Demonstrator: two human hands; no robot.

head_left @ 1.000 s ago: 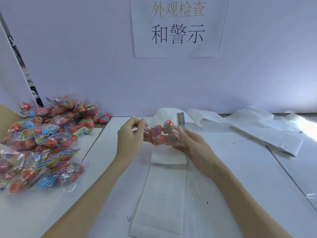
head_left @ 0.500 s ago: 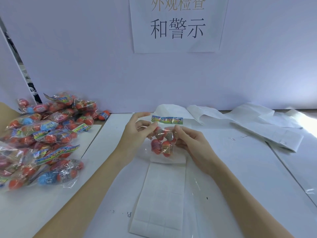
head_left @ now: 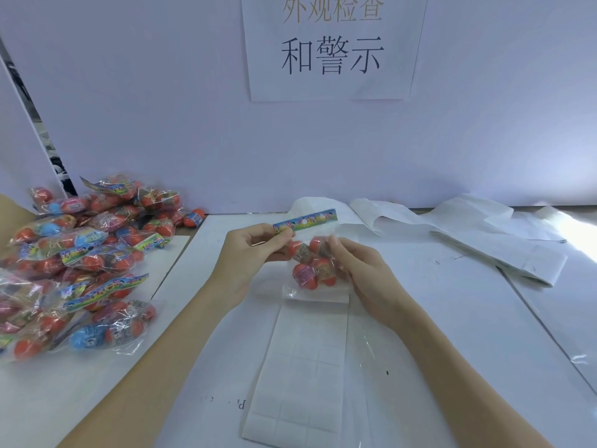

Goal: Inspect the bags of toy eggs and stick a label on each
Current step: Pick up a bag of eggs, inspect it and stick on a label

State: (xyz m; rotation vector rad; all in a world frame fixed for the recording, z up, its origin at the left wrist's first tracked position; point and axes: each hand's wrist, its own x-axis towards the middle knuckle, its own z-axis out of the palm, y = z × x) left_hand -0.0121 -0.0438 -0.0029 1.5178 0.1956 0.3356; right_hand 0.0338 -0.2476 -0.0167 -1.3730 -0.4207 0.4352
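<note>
Crinkly bag (head_left: 311, 263) (round glossy eggs (head_left: 305, 274))

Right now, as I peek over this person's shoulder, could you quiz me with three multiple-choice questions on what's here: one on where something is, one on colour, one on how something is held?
1. Where is the pile of bagged toy eggs?
A. On the person's left
B. On the person's right
C. On the label sheet

2. What colour are most eggs in the held bag?
A. Green
B. Orange-red
C. White

3. How is the held bag held?
A. Lying flat, untouched
B. By one hand only
C. By both hands, above the table

Answers: 1 A, the pile fills the table's left side. 2 B, orange-red shows through the clear plastic. 3 C, the left hand pinches its printed header while the right hand grips its side, above the label sheet.
</note>
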